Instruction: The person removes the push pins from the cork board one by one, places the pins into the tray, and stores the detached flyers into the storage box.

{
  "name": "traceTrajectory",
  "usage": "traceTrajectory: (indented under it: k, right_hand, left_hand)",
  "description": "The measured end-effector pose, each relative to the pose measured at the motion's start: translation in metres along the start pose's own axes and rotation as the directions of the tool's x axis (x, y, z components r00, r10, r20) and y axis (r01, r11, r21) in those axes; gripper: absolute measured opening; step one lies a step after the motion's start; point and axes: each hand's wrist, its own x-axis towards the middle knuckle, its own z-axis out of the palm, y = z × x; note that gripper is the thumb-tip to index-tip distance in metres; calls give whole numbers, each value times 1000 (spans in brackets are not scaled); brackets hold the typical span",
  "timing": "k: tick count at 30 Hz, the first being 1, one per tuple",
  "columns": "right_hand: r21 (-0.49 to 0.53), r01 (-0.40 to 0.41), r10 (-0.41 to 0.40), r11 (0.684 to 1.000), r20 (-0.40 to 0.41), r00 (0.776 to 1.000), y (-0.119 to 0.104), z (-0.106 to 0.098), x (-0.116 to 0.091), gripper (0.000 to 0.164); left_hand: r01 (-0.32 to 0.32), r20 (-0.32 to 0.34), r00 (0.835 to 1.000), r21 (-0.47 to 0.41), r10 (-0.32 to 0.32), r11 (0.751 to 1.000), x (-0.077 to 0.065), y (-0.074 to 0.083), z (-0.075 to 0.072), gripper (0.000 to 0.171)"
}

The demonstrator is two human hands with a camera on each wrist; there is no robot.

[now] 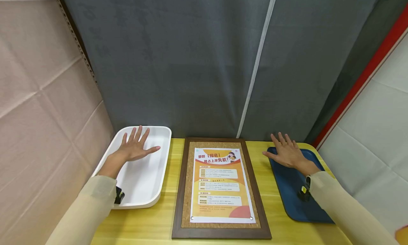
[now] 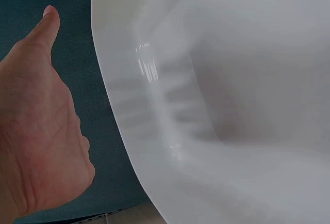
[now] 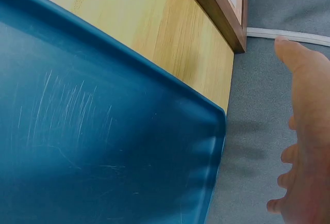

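Observation:
My left hand (image 1: 134, 148) hovers over a white tray (image 1: 140, 192), fingers spread and holding nothing. In the left wrist view, that hand (image 2: 44, 126) appears beside the tray's rim (image 2: 118, 115), and its fingers' shadows fall on the white wall. Over the far end of a blue tray (image 1: 296, 206) my right hand (image 1: 287, 153) is held with fingers spread, also holding nothing. The right wrist view has this hand (image 3: 309, 141) apart from the blue tray (image 3: 93, 131), whose surface is scratched. Between the trays lies a framed cork board (image 1: 188, 188) bearing an orange and white poster (image 1: 220, 211).
Everything stands on a yellow wooden table (image 1: 137, 227). A grey curtain (image 1: 178, 68) with a pale vertical strip (image 1: 258, 61) rises behind it. A pinkish cloth wall (image 1: 47, 107) bounds the left side, and a white panel (image 1: 379, 131) with a red edge (image 1: 360, 82) the right.

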Motion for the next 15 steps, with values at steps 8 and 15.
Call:
traceTrajectory:
  k: [8,15]
  right_hand:
    - [-9,7,-7,1000,-10,1000,0,-2,-1,104]
    - [6,13,-13,1000,-2,1000,-3,-4,-1,104]
  left_hand:
    - [-22,-17,1000,17,22,1000,1,4,-4,116]
    - [-37,-24,999,33,38,999,-1,10,-7,114]
